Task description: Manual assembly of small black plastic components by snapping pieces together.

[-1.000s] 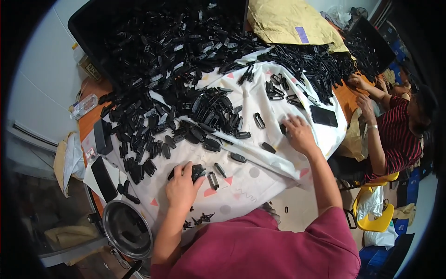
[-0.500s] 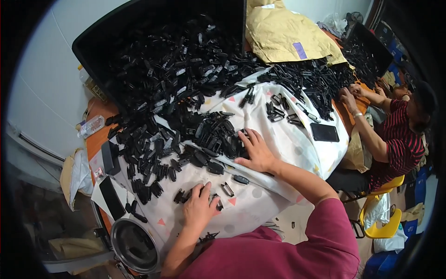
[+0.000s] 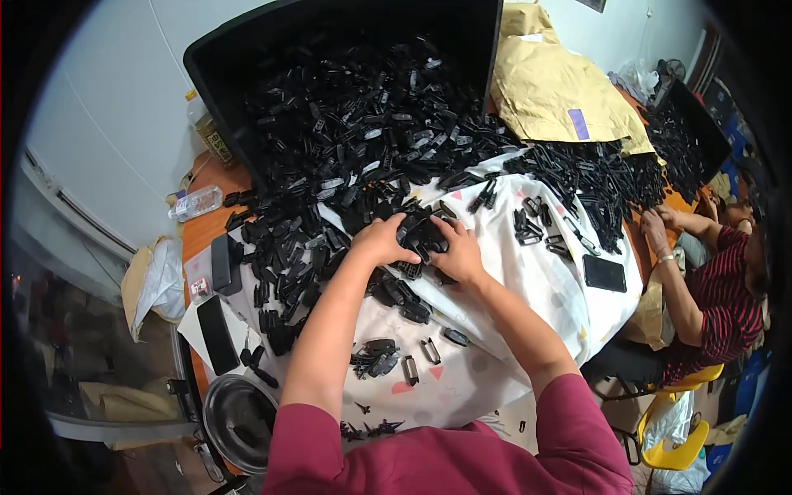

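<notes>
From my remote seat I see the left hand [image 3: 384, 242] and right hand [image 3: 459, 252] curved around a clump of small black plastic parts [image 3: 423, 234] on the white patterned cloth [image 3: 571, 323], though I cannot tell whether either grip is clamped. A small black batch [image 3: 377, 360] sits separately, nearer the body; most pieces remain heaped toward the large black plastic bin [image 3: 221, 81].

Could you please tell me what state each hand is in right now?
Left hand: open, cupped against small, elongated black plastic parts; any grip unclear.
Right hand: open, cupped opposite at the same parts; any grip unclear.
</notes>
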`<state>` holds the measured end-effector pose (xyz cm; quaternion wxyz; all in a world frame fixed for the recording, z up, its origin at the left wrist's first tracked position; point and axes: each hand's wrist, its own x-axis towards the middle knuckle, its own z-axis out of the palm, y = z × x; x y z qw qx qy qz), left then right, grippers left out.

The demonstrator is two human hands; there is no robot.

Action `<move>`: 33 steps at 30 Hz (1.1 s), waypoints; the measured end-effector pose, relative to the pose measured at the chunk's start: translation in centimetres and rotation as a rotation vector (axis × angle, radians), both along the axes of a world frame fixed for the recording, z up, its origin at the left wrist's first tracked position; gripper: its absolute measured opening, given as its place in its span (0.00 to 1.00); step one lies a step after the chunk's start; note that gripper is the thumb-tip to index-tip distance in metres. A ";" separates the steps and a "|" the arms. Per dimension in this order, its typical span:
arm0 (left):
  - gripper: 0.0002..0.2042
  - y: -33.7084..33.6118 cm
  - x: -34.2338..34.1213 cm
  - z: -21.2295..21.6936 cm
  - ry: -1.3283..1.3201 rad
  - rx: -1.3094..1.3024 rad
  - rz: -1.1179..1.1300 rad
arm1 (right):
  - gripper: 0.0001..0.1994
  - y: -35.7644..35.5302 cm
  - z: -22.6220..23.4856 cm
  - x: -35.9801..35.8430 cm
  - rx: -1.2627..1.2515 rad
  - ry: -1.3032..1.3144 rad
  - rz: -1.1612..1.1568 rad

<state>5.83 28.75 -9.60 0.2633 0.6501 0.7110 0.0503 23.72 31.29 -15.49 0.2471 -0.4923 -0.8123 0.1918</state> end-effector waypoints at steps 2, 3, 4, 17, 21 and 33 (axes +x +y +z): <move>0.49 0.0 -0.3 -0.3 -0.029 0.009 -0.014 | 0.34 0.4 -0.4 -0.7 -0.090 0.237 0.092; 0.49 -0.3 -0.7 -0.6 -0.160 0.038 -0.028 | 0.33 0.5 -0.6 -1.2 -0.182 0.474 0.183; 0.48 -1.0 -1.1 -0.8 -0.294 0.054 -0.036 | 0.32 0.1 -1.0 -2.1 -0.231 0.558 0.226; 0.44 -16.9 -2.7 1.7 -0.336 -0.009 0.158 | 0.31 -9.6 2.8 -3.7 -0.349 0.407 0.643; 0.40 -20.7 -2.3 0.2 -0.256 0.077 0.115 | 0.26 -12.4 2.7 -2.5 -0.320 0.290 0.692; 0.11 -26.2 -2.7 -1.7 -0.188 0.360 0.516 | 0.12 -15.9 5.2 -1.2 0.074 0.148 0.428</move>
